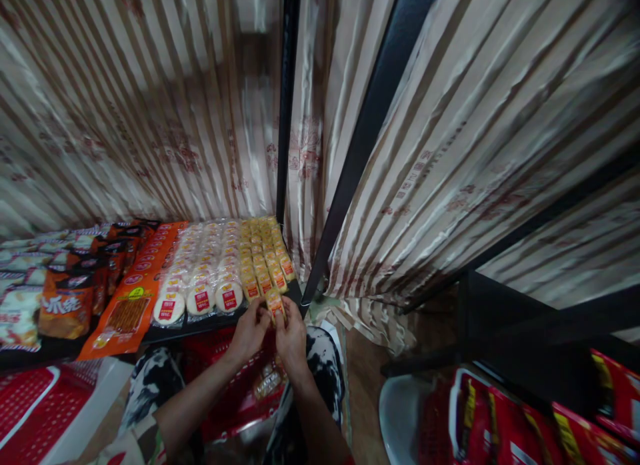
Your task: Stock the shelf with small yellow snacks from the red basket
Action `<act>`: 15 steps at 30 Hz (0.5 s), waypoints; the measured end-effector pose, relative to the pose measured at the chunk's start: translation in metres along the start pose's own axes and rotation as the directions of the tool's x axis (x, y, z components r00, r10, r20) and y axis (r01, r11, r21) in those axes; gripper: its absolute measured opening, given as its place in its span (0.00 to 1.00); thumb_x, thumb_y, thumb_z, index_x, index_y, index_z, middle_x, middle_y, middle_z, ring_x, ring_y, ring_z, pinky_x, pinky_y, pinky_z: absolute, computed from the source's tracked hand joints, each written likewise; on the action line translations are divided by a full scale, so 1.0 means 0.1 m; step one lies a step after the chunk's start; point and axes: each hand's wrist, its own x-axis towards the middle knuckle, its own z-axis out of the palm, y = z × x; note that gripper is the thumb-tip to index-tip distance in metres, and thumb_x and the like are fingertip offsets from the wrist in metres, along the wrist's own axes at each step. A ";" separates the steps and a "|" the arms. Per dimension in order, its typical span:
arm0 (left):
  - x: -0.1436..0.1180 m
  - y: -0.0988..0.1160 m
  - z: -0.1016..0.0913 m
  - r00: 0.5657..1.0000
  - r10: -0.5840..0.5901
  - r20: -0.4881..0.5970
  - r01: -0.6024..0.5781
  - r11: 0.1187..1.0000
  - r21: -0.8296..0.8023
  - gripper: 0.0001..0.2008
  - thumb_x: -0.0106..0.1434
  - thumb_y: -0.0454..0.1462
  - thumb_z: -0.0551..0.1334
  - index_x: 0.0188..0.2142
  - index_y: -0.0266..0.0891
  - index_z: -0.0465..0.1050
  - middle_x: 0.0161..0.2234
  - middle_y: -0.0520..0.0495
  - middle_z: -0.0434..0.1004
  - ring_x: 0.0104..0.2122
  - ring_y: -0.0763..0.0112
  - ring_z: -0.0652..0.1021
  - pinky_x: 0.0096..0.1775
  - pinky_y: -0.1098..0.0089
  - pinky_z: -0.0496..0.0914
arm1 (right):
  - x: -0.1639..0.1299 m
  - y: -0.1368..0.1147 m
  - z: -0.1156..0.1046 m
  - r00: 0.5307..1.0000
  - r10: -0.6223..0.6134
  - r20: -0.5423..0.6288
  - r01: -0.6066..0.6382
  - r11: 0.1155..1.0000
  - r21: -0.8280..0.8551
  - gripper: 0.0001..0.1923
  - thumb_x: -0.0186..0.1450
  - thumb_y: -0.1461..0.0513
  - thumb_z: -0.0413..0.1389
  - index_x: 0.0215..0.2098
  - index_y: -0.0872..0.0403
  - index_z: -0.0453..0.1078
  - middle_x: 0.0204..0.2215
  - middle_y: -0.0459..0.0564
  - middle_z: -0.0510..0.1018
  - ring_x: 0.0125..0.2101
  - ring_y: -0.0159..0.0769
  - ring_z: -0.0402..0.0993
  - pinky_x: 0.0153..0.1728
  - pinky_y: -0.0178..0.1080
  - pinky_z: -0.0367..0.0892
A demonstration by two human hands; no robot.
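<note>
Between the fingertips of both hands is a small yellow-wrapped snack packet (275,303) with an orange-red label. My left hand (250,333) pinches its left side, and my right hand (292,337) grips it from the right. It is at the front edge of a black shelf (170,333), just before rows of matching yellow packets (258,260). Left of these stand rows of round white crackers (201,298) in clear wrappers. Below my forearms, a red basket (233,422) between my knees holds several more wrapped packets (269,380).
Orange bags of snack sticks (127,313) and puffed-snack bags (65,305) fill the shelf's left part. A striped curtain (200,118) and black metal posts (350,145) rise behind. Red-packaged goods (493,418) and a white stool (403,412) stand at lower right, another red basket (30,402) at lower left.
</note>
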 end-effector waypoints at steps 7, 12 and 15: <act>0.21 0.19 -0.02 0.999 0.033 -0.011 -0.031 0.988 0.149 0.17 0.57 0.44 0.57 0.42 0.37 0.68 0.27 0.51 0.71 0.28 0.70 0.74 0.33 0.69 0.68 | 0.05 -0.02 0.02 0.999 -0.034 -0.024 0.031 0.995 -0.092 0.18 0.63 0.61 0.46 0.49 0.56 0.66 0.45 0.56 0.75 0.45 0.39 0.71 0.48 0.43 0.65; 0.37 0.29 -0.03 0.993 0.103 0.059 -0.115 0.953 0.280 0.15 0.59 0.43 0.55 0.42 0.38 0.68 0.25 0.53 0.71 0.27 0.71 0.73 0.32 0.71 0.67 | 0.09 -0.11 0.05 0.996 -0.084 -0.039 0.074 0.973 -0.217 0.22 0.64 0.61 0.43 0.54 0.60 0.63 0.50 0.60 0.71 0.50 0.41 0.68 0.51 0.45 0.63; 0.45 0.33 -0.02 0.990 0.125 0.058 -0.138 0.923 0.358 0.11 0.59 0.42 0.56 0.38 0.39 0.68 0.24 0.54 0.70 0.26 0.72 0.73 0.31 0.72 0.66 | 0.10 -0.15 0.09 0.987 -0.149 -0.063 0.126 0.951 -0.284 0.26 0.65 0.63 0.42 0.60 0.64 0.54 0.58 0.62 0.62 0.58 0.42 0.58 0.55 0.47 0.58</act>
